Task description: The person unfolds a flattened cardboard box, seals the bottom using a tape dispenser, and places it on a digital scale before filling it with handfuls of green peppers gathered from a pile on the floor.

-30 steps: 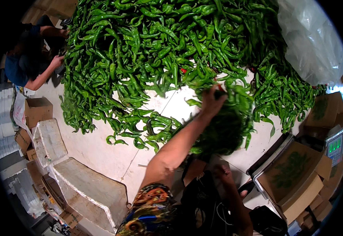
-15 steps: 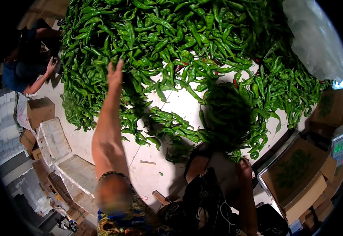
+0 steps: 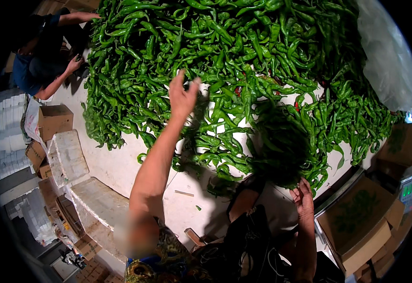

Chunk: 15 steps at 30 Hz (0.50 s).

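A wide heap of long green chili peppers (image 3: 220, 28) covers the far part of a pale surface, with a few red ones among them. My left hand (image 3: 183, 96) is over the near side of the heap, fingers spread, holding nothing. Below right of centre, my right hand (image 3: 302, 194) is at the near edge of a shadowed cluster of green peppers (image 3: 281, 141). Its fingers are apart and next to the lowest peppers; whether they touch any is hard to see.
A cardboard box (image 3: 361, 207) with peppers inside stands at right, near a lit digital scale display (image 3: 410, 188). White foam boxes (image 3: 97, 198) and cardboard boxes (image 3: 55, 120) line the left. A co-worker (image 3: 40, 61) sits far left. Clear plastic sheeting (image 3: 392, 56) hangs at upper right.
My left hand has swung right across the near peppers, and some there have shifted right. My right hand has risen slightly, its fingers now extended by the cluster. The co-worker's arm reaches the heap.
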Available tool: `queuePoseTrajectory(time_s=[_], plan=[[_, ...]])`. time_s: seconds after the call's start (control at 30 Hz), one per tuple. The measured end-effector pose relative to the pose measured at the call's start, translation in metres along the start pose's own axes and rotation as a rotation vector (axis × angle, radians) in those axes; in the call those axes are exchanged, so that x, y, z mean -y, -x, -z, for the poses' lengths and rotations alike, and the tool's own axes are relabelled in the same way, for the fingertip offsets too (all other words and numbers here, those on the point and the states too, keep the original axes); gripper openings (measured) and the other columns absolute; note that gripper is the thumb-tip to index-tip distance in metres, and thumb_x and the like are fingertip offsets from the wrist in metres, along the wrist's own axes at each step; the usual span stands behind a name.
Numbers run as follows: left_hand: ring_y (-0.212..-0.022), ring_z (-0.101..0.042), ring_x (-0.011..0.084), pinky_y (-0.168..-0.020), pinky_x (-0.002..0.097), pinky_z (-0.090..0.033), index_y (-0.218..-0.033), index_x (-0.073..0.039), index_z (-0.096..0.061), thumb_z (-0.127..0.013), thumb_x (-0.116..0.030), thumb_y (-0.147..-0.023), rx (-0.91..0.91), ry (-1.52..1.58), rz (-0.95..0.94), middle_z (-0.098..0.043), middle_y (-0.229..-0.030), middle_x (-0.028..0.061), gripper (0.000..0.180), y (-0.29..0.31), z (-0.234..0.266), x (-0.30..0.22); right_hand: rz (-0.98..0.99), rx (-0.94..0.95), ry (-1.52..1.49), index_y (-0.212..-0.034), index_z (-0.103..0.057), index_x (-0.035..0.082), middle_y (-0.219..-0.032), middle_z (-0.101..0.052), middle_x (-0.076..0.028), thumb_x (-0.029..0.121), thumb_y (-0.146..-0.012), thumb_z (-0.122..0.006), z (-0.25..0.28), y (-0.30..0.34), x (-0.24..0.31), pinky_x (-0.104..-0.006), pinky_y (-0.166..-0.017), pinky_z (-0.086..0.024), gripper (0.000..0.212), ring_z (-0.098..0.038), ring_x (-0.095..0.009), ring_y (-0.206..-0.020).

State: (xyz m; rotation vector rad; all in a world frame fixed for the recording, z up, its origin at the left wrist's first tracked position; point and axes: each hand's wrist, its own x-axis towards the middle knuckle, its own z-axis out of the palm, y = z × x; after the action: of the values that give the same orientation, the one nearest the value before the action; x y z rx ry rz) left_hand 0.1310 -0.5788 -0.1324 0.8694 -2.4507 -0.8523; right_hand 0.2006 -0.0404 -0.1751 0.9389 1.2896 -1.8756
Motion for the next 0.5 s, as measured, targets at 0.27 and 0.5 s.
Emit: queuePoseTrajectory(time_s=[0.27, 0.5], plan=[[-0.137, -0.028, 0.0413, -0.113, 0.0483, -0.022, -0.142, -0.013, -0.044, -0.075, -0.047, -0.074, 0.243, 0.403, 0.018, -0.037, -0.142, 0.0304, 0.082, 0.051, -0.108, -0.045, -0.032, 0.049, -0.117, -0.115, -0.059, 0.017, -0.108, -0.062, 0.004, 0.022, -0.091, -0.065, -0.017, -0.019, -0.008, -0.0324, -0.08, -0.052, 0.026, -0.062, -0.016, -0.089], [-0.119, -0.053, 0.0304, -0.103, 0.0366, -0.039, -0.119, -0.013, -0.063, -0.07, -0.018, -0.082, 0.409, 0.348, -0.129, -0.058, -0.126, 0.0164, 0.038, 0.087, -0.015, -0.086, 0.052, -0.016, 0.011, -0.126, -0.054, 0.013, -0.112, -0.063, -0.003, 0.022, -0.092, -0.063, -0.008, -0.015, 0.02, -0.0346, -0.082, -0.052, 0.037, -0.061, -0.016, -0.096]])
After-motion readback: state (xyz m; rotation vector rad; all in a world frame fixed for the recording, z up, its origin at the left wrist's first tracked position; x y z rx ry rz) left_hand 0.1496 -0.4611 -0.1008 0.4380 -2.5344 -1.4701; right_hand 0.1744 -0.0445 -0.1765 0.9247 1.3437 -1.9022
